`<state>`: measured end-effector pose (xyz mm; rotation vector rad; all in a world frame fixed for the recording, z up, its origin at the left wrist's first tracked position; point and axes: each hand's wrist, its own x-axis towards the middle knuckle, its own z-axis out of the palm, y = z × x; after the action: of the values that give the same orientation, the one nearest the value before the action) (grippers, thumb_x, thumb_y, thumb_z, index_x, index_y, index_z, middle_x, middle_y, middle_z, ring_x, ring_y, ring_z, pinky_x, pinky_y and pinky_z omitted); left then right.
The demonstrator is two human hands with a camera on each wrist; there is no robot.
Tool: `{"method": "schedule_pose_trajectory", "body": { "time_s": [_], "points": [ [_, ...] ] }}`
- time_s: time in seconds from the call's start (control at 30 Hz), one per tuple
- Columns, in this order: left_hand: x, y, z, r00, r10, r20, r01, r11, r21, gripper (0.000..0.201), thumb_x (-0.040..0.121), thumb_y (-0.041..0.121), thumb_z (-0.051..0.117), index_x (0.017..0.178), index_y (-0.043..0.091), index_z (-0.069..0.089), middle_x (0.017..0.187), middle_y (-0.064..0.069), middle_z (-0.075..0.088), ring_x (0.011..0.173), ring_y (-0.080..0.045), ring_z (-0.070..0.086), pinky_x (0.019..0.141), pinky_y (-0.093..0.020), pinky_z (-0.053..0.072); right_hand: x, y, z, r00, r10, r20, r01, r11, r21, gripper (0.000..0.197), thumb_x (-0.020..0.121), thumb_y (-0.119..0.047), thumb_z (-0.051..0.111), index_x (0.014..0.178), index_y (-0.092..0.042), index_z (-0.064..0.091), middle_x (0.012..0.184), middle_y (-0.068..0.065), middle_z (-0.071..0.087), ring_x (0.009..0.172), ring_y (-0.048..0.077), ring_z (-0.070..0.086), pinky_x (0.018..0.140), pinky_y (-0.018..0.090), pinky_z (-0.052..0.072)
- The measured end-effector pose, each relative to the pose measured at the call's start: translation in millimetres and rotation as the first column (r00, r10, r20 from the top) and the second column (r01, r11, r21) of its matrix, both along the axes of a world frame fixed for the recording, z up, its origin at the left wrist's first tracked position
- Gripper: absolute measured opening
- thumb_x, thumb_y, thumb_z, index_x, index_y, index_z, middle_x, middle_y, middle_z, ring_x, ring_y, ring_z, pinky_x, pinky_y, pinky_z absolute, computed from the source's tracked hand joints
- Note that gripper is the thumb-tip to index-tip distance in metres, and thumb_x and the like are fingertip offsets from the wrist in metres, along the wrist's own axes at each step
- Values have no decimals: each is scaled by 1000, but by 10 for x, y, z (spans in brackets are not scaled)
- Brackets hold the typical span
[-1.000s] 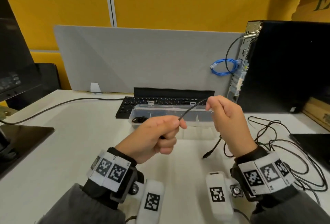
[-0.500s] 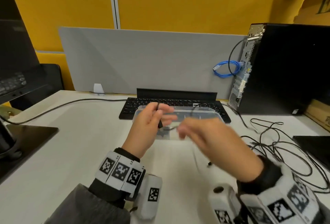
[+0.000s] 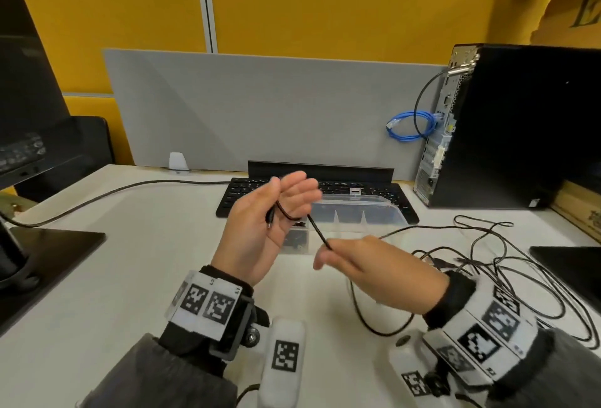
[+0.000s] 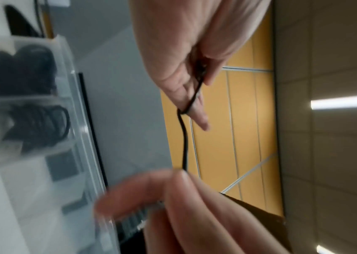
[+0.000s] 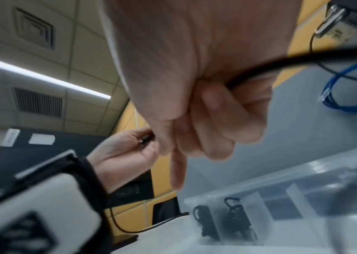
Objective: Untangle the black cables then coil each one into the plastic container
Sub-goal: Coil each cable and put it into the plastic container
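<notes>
The left hand [image 3: 260, 222] is raised above the desk [image 3: 130, 261], palm turned inward, fingers extended; the thumb pins the black cable [image 3: 317, 232] against the palm, plug end hanging down. The cable loops round the fingers and runs down to the right hand [image 3: 367, 264], which pinches it between thumb and forefinger, other fingers curled. Both hands are held above the near-centre of the desk. The plastic container [image 3: 383, 212] stands just behind them, in front of the keyboard [image 3: 237, 196] at the far edge; coiled black cables [image 4: 31, 123] lie in its left compartments. Loose black cables [image 3: 507, 264] sprawl over the right side of the desk, beside the computer tower [image 3: 520, 128].
</notes>
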<state>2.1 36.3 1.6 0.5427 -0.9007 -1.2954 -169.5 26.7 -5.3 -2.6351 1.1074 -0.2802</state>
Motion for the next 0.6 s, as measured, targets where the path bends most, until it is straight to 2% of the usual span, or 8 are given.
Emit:
{"method": "schedule_pose_trajectory", "body": {
  "time_s": [0.07, 0.2, 0.3, 0.33, 0.4, 0.5, 0.57, 0.6],
  "points": [
    [76, -40, -8, 989, 148, 21, -148, 989, -29, 33, 100, 18, 32, 108, 1, 59, 96, -11, 73, 88, -19, 70, 72, -20, 55, -41, 74, 30, 997, 39, -62, -35, 997, 69, 32, 99, -40, 29, 96, -29, 58, 76, -16, 53, 67, -1, 47, 70, 19, 41],
    [301, -74, 45, 907, 337, -251, -345, 939, 16, 31, 102, 17, 31, 90, 5, 56, 64, 0, 66, 55, -6, 58, 57, -14, 49, -458, -9, 231, 989, -118, 86, 109, 988, 109, 33, 97, -38, 35, 71, -23, 49, 63, -9, 45, 57, 1, 43, 60, 16, 38],
    [485, -88, 56, 810, 438, -390, -455, 889, 53, 28, 101, 16, 33, 82, 10, 53, 56, 4, 58, 51, -4, 50, 52, -13, 43, -1042, -218, 321, 916, -392, 87, 390, 920, 37, 35, 91, -48, 32, 80, -24, 56, 78, -5, 59, 73, 1, 55, 65, 14, 41],
    [508, -91, 45, 790, 464, -401, -479, 875, 70, 28, 101, 17, 33, 81, 12, 52, 55, 5, 58, 51, -4, 50, 52, -13, 42, -1256, -291, 321, 863, -502, 55, 502, 865, 8, 42, 87, -53, 31, 91, -24, 60, 89, 0, 64, 86, 11, 59, 73, 19, 44],
    [468, -88, 27, 787, 494, -370, -500, 862, 87, 29, 101, 19, 33, 80, 13, 53, 55, 6, 57, 51, -4, 50, 51, -14, 43, -1580, -358, 333, 748, -664, 7, 663, 746, -56, 67, 78, -64, 27, 104, -14, 64, 96, 8, 66, 92, 25, 60, 82, 36, 46],
    [299, -75, 8, 830, 517, -209, -524, 851, 24, 32, 101, 18, 31, 77, 14, 52, 55, 7, 55, 47, -6, 47, 50, -16, 41, -1723, -328, 355, 593, -805, -20, 784, 582, -215, 67, 81, -65, 19, 103, -18, 61, 76, 2, 60, 75, 24, 59, 73, 38, 46],
    [225, -61, -2, 870, 482, -97, -487, 873, -23, 32, 101, 18, 31, 77, 14, 51, 54, 8, 52, 45, -7, 44, 48, -17, 39, -1615, -326, 355, 504, -862, -53, 778, 480, -406, 67, 82, -65, 16, 114, -19, 54, 86, 4, 61, 86, 27, 60, 79, 41, 48],
    [199, -52, -12, 901, 433, -36, -434, 900, -33, 32, 101, 19, 31, 77, 13, 51, 54, 7, 51, 44, -7, 42, 47, -16, 38, -1516, -335, 349, 514, -856, -50, 750, 477, -458, 71, 79, -67, 18, 123, -21, 49, 99, 6, 62, 96, 27, 59, 84, 43, 48]
  ]
}}
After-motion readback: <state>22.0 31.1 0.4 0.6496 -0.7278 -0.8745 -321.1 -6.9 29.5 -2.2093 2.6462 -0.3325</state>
